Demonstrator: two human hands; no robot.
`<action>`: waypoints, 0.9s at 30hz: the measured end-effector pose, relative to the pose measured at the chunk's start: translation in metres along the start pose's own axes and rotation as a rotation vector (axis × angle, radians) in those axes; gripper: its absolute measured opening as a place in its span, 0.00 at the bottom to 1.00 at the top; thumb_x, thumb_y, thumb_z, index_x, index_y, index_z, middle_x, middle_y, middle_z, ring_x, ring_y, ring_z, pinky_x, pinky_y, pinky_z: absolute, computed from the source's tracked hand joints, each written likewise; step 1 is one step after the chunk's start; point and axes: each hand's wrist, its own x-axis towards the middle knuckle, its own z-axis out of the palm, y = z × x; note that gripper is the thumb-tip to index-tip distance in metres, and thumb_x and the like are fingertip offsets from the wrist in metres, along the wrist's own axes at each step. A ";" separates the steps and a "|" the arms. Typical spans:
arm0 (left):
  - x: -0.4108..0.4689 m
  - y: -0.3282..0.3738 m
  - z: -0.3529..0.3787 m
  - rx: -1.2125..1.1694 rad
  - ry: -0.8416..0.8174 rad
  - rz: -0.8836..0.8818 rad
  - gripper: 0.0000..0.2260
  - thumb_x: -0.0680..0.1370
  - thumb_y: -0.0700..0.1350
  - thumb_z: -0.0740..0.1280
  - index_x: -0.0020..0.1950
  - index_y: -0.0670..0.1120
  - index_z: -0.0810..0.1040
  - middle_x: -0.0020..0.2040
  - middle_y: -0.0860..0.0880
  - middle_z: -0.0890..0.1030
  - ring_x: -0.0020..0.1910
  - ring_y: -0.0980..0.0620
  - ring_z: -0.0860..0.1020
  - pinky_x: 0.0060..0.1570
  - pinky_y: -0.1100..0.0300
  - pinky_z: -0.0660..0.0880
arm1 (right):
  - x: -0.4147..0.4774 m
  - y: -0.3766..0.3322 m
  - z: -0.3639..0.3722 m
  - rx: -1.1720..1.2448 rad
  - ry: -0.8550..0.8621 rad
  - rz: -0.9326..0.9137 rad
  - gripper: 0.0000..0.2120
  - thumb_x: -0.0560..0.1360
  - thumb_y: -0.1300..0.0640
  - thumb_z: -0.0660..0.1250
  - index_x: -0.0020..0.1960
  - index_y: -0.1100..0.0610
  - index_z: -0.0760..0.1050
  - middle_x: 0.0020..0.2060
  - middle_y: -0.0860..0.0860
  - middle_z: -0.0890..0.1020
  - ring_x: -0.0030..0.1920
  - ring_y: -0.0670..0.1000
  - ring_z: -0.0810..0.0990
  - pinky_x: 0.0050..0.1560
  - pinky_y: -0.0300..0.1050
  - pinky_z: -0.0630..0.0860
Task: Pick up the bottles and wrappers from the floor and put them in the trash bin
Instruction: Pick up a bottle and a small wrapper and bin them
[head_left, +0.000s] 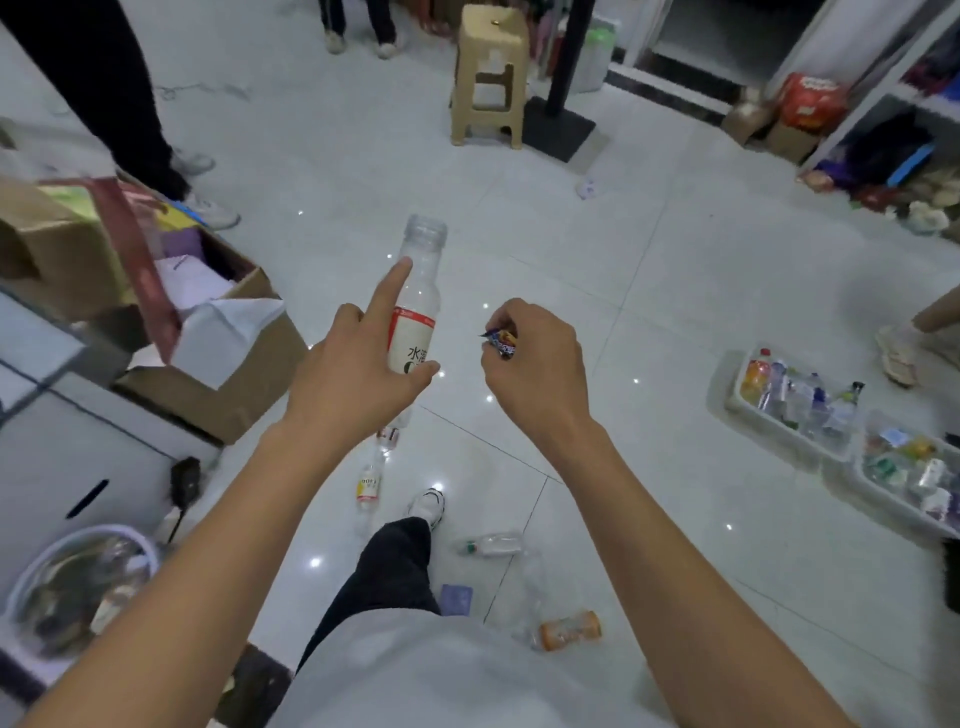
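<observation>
My left hand (353, 364) grips a clear, uncapped bottle (418, 291) with a white and red label, its neck pointing away from me and my index finger stretched along its side. My right hand (535, 364) pinches a small crumpled dark wrapper (501, 343). Both hands are raised above the white tile floor. Down by my feet lie a yellow-labelled bottle (368, 486), a clear bottle (491, 544), an orange-labelled bottle (569, 629) and a flat purple wrapper (456, 598). A round white trash bin (23, 577) with litter inside stands at the lower left.
An open cardboard box (223, 395) full of papers sits to the left. Two white trays (732, 389) of bottles lie on the floor at right. A beige plastic stool (488, 78) and a black stand base are ahead. People's legs and shoes stand at top left and right edge.
</observation>
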 end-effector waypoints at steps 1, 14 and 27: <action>-0.016 -0.007 -0.004 -0.002 0.025 -0.037 0.43 0.73 0.60 0.71 0.78 0.69 0.44 0.56 0.45 0.73 0.51 0.43 0.77 0.44 0.51 0.74 | -0.008 -0.005 0.003 0.003 -0.024 -0.031 0.07 0.74 0.62 0.66 0.49 0.52 0.77 0.44 0.46 0.81 0.44 0.50 0.80 0.45 0.53 0.80; -0.204 -0.126 -0.081 -0.040 0.350 -0.534 0.44 0.74 0.60 0.72 0.77 0.70 0.43 0.56 0.46 0.73 0.51 0.44 0.75 0.46 0.47 0.76 | -0.081 -0.143 0.115 0.032 -0.401 -0.511 0.04 0.75 0.61 0.68 0.48 0.55 0.78 0.43 0.49 0.82 0.43 0.51 0.80 0.45 0.53 0.80; -0.295 -0.243 -0.151 -0.052 0.496 -0.895 0.44 0.73 0.59 0.71 0.77 0.71 0.41 0.52 0.48 0.71 0.48 0.43 0.75 0.43 0.52 0.70 | -0.147 -0.283 0.257 -0.007 -0.661 -0.828 0.05 0.73 0.63 0.69 0.44 0.54 0.76 0.40 0.49 0.81 0.41 0.50 0.78 0.41 0.49 0.77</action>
